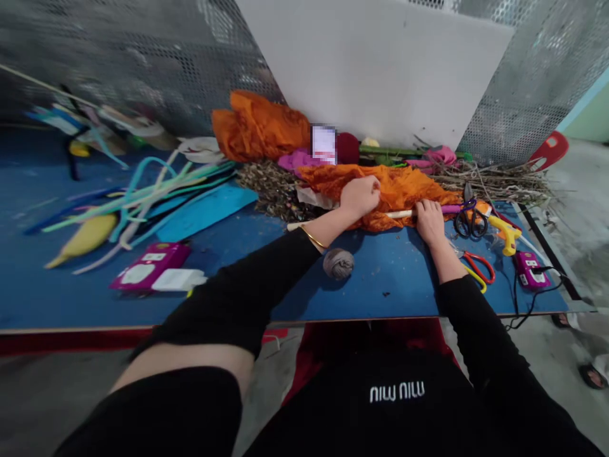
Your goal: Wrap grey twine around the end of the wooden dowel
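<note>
Black sleeves clear, steady the pale stick your right hand grips; your left hand's hold is hidden.

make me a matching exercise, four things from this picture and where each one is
Things
1. crumpled orange sheet
2. round grey yarn ball
3. yellow gun-shaped tool
4. curved yellow banana-shaped object

Places
A. between the two black sleeves
B. toward the left end of the blue table
C. under the left hand
D. toward the table's right end

Pairs: 1-C, 2-A, 3-D, 4-B
</note>
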`<move>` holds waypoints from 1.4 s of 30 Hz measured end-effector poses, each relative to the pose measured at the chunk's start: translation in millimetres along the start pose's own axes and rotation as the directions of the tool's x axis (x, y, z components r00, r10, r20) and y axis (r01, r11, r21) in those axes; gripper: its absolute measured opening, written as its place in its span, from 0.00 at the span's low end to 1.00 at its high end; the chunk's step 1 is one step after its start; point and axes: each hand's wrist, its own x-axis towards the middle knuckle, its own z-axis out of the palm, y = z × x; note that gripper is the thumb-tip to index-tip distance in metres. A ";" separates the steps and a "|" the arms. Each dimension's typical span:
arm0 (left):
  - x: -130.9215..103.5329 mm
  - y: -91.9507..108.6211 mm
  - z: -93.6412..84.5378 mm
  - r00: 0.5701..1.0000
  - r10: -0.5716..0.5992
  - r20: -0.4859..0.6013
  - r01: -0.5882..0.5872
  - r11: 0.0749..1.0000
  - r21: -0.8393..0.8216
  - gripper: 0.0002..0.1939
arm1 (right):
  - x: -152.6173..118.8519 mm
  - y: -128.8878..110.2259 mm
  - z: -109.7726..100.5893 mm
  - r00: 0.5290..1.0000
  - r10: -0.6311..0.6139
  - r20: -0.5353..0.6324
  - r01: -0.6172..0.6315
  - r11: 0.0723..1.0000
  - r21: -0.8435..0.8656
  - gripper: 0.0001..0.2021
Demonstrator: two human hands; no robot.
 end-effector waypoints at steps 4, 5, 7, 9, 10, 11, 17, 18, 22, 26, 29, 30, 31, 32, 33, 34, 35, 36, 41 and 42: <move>2.0 4.3 13.0 0.974 0.179 0.139 -0.183 0.983 0.011 0.26 | 2.5 -7.2 5.2 0.999 -0.031 -0.010 0.031 1.000 0.002 0.19; 2.6 1.1 15.4 0.964 0.190 0.186 -0.198 0.980 0.025 0.24 | 2.7 -8.0 6.6 1.000 -0.025 -0.006 0.025 1.000 0.001 0.19; 3.2 -10.2 18.0 0.955 0.160 0.248 -0.185 0.979 0.081 0.23 | 2.8 -8.7 9.1 1.000 -0.005 0.002 0.005 1.000 0.002 0.22; 1.9 -25.2 18.1 0.954 0.103 0.283 -0.152 0.976 0.159 0.25 | 2.6 -8.9 10.6 1.000 0.003 0.010 -0.003 1.000 0.004 0.24; 0.1 -32.7 17.5 0.950 0.079 0.302 -0.142 0.971 0.194 0.26 | 2.4 -8.9 10.5 1.000 0.002 0.013 -0.002 1.000 0.006 0.24; -2.4 -39.4 16.6 0.946 0.064 0.317 -0.139 0.965 0.222 0.28 | 2.2 -8.9 9.8 1.000 -0.001 0.012 0.001 1.000 0.006 0.25; -21.2 -55.4 11.7 0.934 0.021 0.356 -0.128 0.951 0.280 0.26 | 1.5 -2.2 -1.1 0.981 0.061 -0.182 -0.058 0.998 0.022 0.24; -23.2 -55.1 11.1 0.937 0.015 0.350 -0.118 0.954 0.277 0.26 | 1.7 1.0 -3.7 0.972 0.068 -0.226 -0.062 0.997 0.036 0.23; -26.4 -55.0 9.3 0.947 0.003 0.322 -0.085 0.967 0.240 0.24 | 1.5 20.7 -22.9 0.915 0.122 -0.385 -0.104 0.992 0.068 0.19; -26.4 -61.0 9.0 0.960 -0.007 0.280 -0.048 0.981 0.188 0.19 | -3.4 44.9 -58.9 0.838 0.181 -0.514 -0.187 0.981 0.039 0.18; -26.8 -65.5 10.5 0.973 -0.018 0.229 -0.014 0.990 0.139 0.17 | -8.2 60.2 -87.2 0.842 0.200 -0.502 -0.233 0.972 -0.004 0.18; -26.8 -66.6 11.1 0.978 -0.022 0.209 -0.004 0.993 0.121 0.17 | -9.5 64.7 -95.2 0.860 0.200 -0.470 -0.240 0.970 -0.025 0.18; -26.6 -67.7 11.6 0.982 -0.027 0.189 0.008 0.995 0.102 0.17 | -10.7 69.0 -102.3 0.879 0.201 -0.431 -0.244 0.969 -0.046 0.18; -26.2 -68.7 12.0 0.985 -0.036 0.168 0.022 0.996 0.081 0.17 | -11.7 73.2 -108.5 0.895 0.208 -0.396 -0.251 0.966 -0.062 0.18; -25.5 -69.9 12.3 0.988 -0.046 0.149 0.038 0.998 0.058 0.17 | -12.5 77.2 -113.8 0.903 0.222 -0.367 -0.266 0.961 -0.073 0.18; -24.5 -71.3 12.3 0.990 -0.058 0.131 0.054 0.998 0.032 0.17 | -13.3 81.1 -118.4 0.908 0.239 -0.345 -0.282 0.956 -0.081 0.19; -23.4 -73.0 12.2 0.991 -0.072 0.114 0.072 0.997 0.005 0.17 | -14.0 84.8 -122.4 0.909 0.259 -0.328 -0.301 0.950 -0.085 0.19; -22.1 -74.9 11.9 0.991 -0.089 0.096 0.091 0.996 -0.021 0.17 | -14.7 88.3 -125.9 0.908 0.279 -0.314 -0.320 0.943 -0.088 0.19; -19.2 -83.3 9.6 0.981 -0.194 -0.025 0.191 0.977 -0.089 0.19 | -16.8 98.5 -139.5 0.865 0.383 -0.324 -0.420 0.906 -0.049 0.21; -19.9 -83.2 8.9 0.974 -0.219 -0.058 0.214 0.973 -0.086 0.19 | -16.5 97.0 -141.7 0.844 0.410 -0.346 -0.445 0.895 -0.023 0.21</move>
